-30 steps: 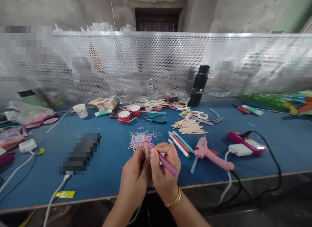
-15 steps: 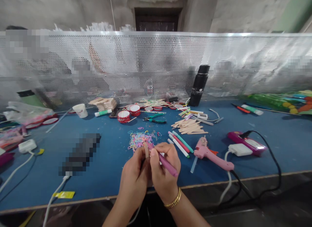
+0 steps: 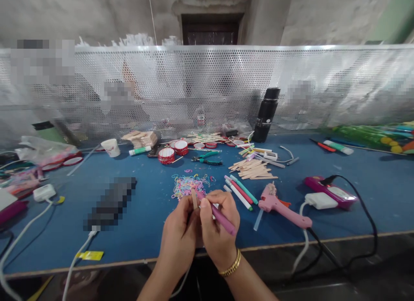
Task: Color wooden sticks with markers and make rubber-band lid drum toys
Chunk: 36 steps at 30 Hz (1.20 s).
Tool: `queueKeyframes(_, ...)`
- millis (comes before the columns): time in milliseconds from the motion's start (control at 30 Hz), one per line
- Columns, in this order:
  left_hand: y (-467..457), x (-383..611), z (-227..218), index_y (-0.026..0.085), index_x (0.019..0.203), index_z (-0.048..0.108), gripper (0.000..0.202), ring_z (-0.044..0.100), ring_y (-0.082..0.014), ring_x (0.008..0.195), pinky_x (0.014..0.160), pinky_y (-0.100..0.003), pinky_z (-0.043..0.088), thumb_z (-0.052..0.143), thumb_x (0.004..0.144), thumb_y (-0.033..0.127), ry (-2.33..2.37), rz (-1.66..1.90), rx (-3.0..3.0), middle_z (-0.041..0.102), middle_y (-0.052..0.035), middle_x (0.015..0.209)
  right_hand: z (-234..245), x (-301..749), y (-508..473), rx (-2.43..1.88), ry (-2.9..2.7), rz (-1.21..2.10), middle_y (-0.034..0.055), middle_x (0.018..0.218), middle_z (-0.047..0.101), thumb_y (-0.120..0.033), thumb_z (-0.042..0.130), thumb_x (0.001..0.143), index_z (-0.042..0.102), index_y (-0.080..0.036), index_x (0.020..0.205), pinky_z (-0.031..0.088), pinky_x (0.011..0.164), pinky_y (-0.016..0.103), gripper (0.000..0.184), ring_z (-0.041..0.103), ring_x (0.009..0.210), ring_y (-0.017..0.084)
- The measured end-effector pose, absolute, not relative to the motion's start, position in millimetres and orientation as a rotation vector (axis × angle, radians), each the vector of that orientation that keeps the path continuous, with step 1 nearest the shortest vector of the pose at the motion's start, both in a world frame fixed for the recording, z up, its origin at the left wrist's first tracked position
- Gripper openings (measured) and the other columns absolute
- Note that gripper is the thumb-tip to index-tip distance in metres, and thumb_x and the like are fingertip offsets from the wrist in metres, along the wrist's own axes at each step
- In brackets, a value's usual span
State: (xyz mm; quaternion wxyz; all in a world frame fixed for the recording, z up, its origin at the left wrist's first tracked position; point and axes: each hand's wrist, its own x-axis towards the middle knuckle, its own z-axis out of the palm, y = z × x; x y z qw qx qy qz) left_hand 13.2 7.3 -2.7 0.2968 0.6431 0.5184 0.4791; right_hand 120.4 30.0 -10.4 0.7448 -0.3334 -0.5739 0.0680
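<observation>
My left hand (image 3: 178, 232) pinches a small wooden craft stick (image 3: 194, 198) upright above the blue table's near edge. My right hand (image 3: 218, 230), with a gold bracelet (image 3: 230, 267) at the wrist, grips a pink marker (image 3: 216, 211) like a pen, its tip resting against the stick. Both hands touch each other. Just beyond them lies a heap of small coloured rubber bands (image 3: 187, 183).
On the blue table (image 3: 145, 219): loose markers (image 3: 241, 191), a pink glue gun (image 3: 281, 205) with cable, a pile of wooden sticks (image 3: 252, 168), red tape rolls (image 3: 166, 155), pliers (image 3: 207, 158), a black bottle (image 3: 265, 114), chargers and cables. A perforated metal screen (image 3: 207, 89) stands behind.
The hands stay as they were, marker tip on the stick. Only the camera view has shifted slightly.
</observation>
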Motion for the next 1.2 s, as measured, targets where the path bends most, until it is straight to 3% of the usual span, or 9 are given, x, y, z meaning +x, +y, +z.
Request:
queueKeyframes(567,7.3,14.9,-1.1,0.023,0.087,0.056,0.019,0.052,-0.0166,0.072,0.069,-0.027,0.042,0.054,0.099,0.037,1.372,1.32,1.692,0.058,0.0021,0.08,-8.3,121.8,28.7,-0.731,-1.246,0.137,0.0013,0.084,0.063,-0.017,0.058,0.097,0.056,-0.023,0.091,0.057,0.069,0.03,0.008,0.065,0.078,0.016)
queueKeyframes(833,6.5,15.4,-0.5,0.023,0.084,0.05,0.023,0.052,-0.0169,0.075,0.071,-0.027,0.042,0.053,0.099,0.039,1.374,1.304,1.701,0.058,0.0017,0.08,-8.9,123.6,29.6,-0.721,-1.268,0.144,0.0018,0.085,0.063,-0.018,0.058,0.097,0.057,-0.022,0.092,0.057,0.069,0.031,0.007,0.066,0.079,0.016)
queueKeyframes(1200,5.7,13.9,-1.6,0.024,0.096,0.055,0.013,0.053,-0.0173,0.077,0.075,-0.029,0.043,0.051,0.101,0.035,1.348,1.296,1.731,0.06,0.0021,0.085,-5.8,124.7,29.7,-0.71,-1.248,0.131,0.0003,0.084,0.063,-0.017,0.058,0.097,0.059,-0.022,0.094,0.057,0.07,0.028,0.006,0.065,0.077,0.013)
